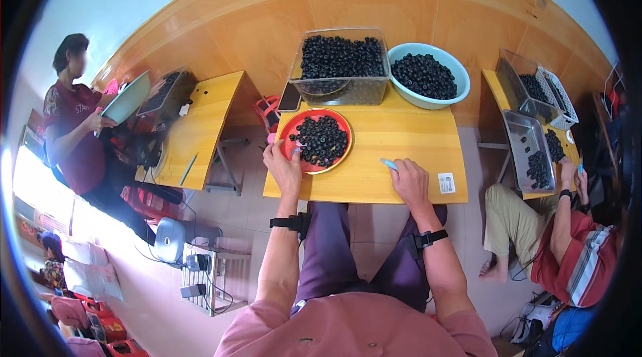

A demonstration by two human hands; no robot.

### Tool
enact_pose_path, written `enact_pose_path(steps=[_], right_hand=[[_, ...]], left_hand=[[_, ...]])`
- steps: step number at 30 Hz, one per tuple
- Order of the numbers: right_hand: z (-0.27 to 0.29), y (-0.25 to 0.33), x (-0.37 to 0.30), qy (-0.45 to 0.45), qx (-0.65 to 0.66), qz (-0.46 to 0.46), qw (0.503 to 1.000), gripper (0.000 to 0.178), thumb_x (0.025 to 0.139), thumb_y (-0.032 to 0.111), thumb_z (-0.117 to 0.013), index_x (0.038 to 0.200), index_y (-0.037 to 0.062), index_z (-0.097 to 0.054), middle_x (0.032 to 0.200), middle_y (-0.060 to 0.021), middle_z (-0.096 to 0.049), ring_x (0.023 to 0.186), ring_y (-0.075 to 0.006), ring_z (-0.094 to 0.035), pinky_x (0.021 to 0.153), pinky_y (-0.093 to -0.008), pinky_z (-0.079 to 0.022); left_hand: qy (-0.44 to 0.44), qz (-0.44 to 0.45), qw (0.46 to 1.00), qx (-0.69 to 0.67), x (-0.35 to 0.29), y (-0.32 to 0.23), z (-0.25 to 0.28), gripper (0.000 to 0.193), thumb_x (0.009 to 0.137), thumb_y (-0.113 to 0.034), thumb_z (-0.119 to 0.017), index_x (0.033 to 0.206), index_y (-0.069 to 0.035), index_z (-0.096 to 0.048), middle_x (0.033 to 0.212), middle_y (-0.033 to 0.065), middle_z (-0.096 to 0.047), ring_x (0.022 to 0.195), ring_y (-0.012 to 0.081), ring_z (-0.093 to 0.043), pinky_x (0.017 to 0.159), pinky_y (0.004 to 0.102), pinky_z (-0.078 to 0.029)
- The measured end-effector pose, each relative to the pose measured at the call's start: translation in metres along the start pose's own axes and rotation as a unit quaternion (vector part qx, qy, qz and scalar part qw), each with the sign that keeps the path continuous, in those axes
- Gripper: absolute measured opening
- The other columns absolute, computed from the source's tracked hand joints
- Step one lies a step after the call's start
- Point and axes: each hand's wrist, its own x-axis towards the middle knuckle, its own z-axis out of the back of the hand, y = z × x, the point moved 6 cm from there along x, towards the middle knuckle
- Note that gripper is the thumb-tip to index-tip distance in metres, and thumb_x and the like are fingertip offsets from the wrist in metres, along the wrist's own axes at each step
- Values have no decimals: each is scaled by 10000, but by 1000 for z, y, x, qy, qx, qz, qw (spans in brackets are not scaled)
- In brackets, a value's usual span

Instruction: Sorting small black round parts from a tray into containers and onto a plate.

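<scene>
A red round tray (pixel 309 164) with a yellowish rim stands near the table's left front edge, holding a heap of small black round pieces (pixel 322 138), some with a hole in the middle. My left hand (pixel 283 167) is at the tray's left rim, fingers bent and thumb over the inside; a pink bit and a light-blue bit show at its fingertips. Whether it pinches a piece, I cannot make out. Over the front right of the table, my right hand (pixel 410 181) is closed, with a short light-blue stick (pixel 389 164) poking out to the left.
Behind the tray stand a clear bin (pixel 341 93) and a pale-blue basin (pixel 430 101), both full of black pieces. A phone (pixel 290 97) lies beside the bin. One person (pixel 80 116) holds a bowl at the left table; another (pixel 568 243) works at the right table.
</scene>
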Motion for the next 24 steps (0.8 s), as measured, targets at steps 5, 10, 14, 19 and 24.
enact_pose_path(steps=[5, 10, 14, 19, 24], right_hand=[[5, -1, 3, -11, -19, 13, 1000, 214, 809, 194, -772, 954, 69, -677, 834, -99, -598, 816, -301, -610, 710, -439, -488], [8, 1, 0, -24, -29, 21, 999, 288, 770, 210, -793, 980, 52, -676, 908, -114, -594, 904, -314, -575, 826, -448, -444], [13, 9, 0, -36, -34, 41, 998, 280, 789, 215, -781, 977, 41, -668, 909, -112, -588, 915, -315, -581, 846, -442, -447], [26, 17, -4, -57, 2, 43, 997, 268, 834, 207, -761, 1033, 44, -685, 999, -131, -633, 957, -337, -611, 849, -434, -485], [1, 31, -6, 29, 246, -170, 954, 303, 952, 279, -691, 1103, 18, -657, 1022, -156, -656, 684, -275, -653, 616, -379, -520]], left_hand=[[44, 97, 993, -53, -10, 23, -3, 662, 781, -94, -807, 1370, -10, -516, 1333, 249, -553, 1275, 416, -524, 1092, 451, -432], [95, 152, 981, -74, -7, 23, 6, 663, 805, -61, -736, 1402, 50, -467, 1299, 273, -613, 1251, 423, -576, 1087, 468, -436], [106, 169, 972, -127, -13, 33, 5, 616, 809, 0, -645, 1399, 49, -474, 1182, 240, -684, 1038, 352, -709, 851, 421, -596], [263, 369, 815, -361, -35, 27, -7, 569, 820, 60, -597, 1370, 41, -453, 1164, 191, -655, 946, 253, -725, 583, 324, -638], [244, 387, 781, -425, -58, 34, -5, 580, 844, 90, -534, 1401, 1, -396, 1187, 179, -635, 891, 295, -722, 644, 405, -651]])
